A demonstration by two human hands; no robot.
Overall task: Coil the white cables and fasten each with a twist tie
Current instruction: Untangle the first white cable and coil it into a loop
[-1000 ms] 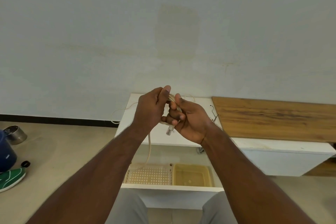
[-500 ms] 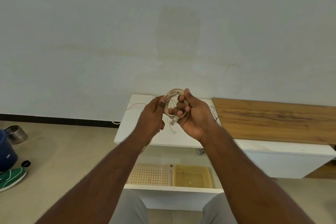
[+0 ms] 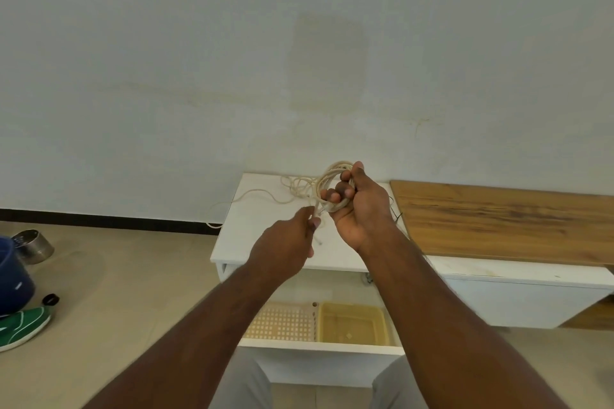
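Observation:
My right hand (image 3: 358, 206) grips a coil of white cable (image 3: 327, 178), held up above the white table (image 3: 265, 242); loops stick out above my fingers. My left hand (image 3: 287, 239) is lower and to the left, pinching the cable's loose end near the plug. A second white cable (image 3: 265, 194) lies loose and tangled on the table's far side, with a strand running off the left edge. Thin dark ties (image 3: 397, 217) lie on the table just right of my right wrist.
A wooden board (image 3: 498, 219) lies on the low white cabinet to the right. Below the table, a shelf holds a perforated tray (image 3: 282, 322) and a yellow tub (image 3: 352, 322). On the floor at left are a steel bowl (image 3: 33, 246), a blue container (image 3: 13, 279) and a green shoe (image 3: 23, 325).
My left hand has drawn away from the coil, down and left, taking the cable end. My right hand has lifted the coil slightly and moved right.

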